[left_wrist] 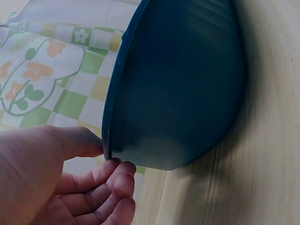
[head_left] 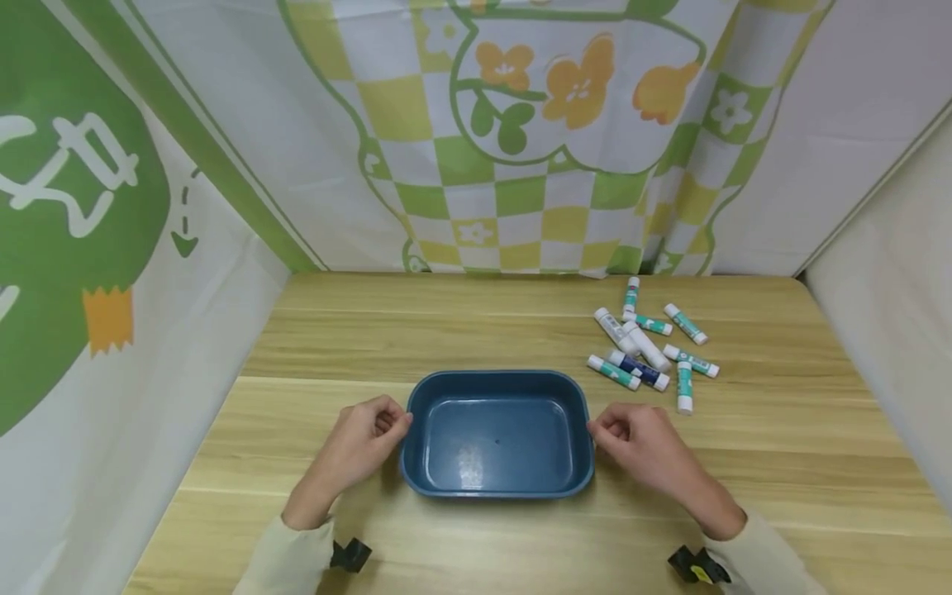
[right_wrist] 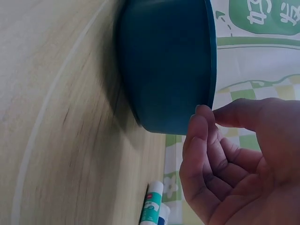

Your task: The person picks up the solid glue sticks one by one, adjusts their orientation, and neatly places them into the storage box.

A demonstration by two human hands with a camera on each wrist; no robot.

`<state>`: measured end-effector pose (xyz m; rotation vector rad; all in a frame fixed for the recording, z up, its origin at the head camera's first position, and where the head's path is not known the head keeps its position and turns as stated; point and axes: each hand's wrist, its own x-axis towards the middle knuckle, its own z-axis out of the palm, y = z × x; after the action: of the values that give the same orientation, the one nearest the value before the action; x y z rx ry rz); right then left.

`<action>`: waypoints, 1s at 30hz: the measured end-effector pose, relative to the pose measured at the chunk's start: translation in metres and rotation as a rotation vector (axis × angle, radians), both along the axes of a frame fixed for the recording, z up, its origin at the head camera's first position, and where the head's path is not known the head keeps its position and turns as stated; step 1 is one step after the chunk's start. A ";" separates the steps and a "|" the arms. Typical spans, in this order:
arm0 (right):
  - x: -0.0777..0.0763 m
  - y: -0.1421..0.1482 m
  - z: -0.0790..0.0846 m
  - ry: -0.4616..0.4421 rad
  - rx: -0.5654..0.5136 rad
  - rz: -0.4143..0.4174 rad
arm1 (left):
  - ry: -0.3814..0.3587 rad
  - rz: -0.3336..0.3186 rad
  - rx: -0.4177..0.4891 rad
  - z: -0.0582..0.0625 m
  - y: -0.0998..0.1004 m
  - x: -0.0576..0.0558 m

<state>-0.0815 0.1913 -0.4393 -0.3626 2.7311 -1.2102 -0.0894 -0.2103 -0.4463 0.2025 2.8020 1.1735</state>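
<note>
A dark blue plastic basin [head_left: 497, 438], rectangular with rounded corners, stands on the wooden table with nothing inside it. At its left rim, my left hand [head_left: 366, 436] pinches the edge between thumb and fingers. The right hand [head_left: 645, 442] pinches the opposite rim in the same way. In the left wrist view, the thumb of the left hand [left_wrist: 70, 173] lies on the inner or top side of the rim and the fingertips sit under it. The right wrist view shows the right hand [right_wrist: 234, 159] at the rim of the basin [right_wrist: 164, 65].
Several glue sticks [head_left: 643, 369], mostly white and teal with one dark blue, lie in a loose group right of and behind the basin. A patterned curtain [head_left: 521, 190] hangs at the table's back edge. White cloth walls [head_left: 892, 248] flank the wooden table [head_left: 335, 330].
</note>
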 end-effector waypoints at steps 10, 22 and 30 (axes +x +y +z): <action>-0.007 -0.001 -0.001 -0.016 -0.025 -0.037 | -0.004 -0.011 -0.014 -0.001 0.002 -0.005; -0.019 -0.003 -0.008 0.032 -0.038 -0.090 | 0.054 -0.034 -0.078 0.000 0.007 -0.023; -0.033 0.000 -0.010 0.095 -0.019 -0.125 | 0.073 -0.042 -0.059 -0.002 0.011 -0.038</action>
<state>-0.1142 0.1912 -0.4494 -0.2615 2.8629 -1.2817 -0.1272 -0.1991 -0.4484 0.3039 2.8760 1.0948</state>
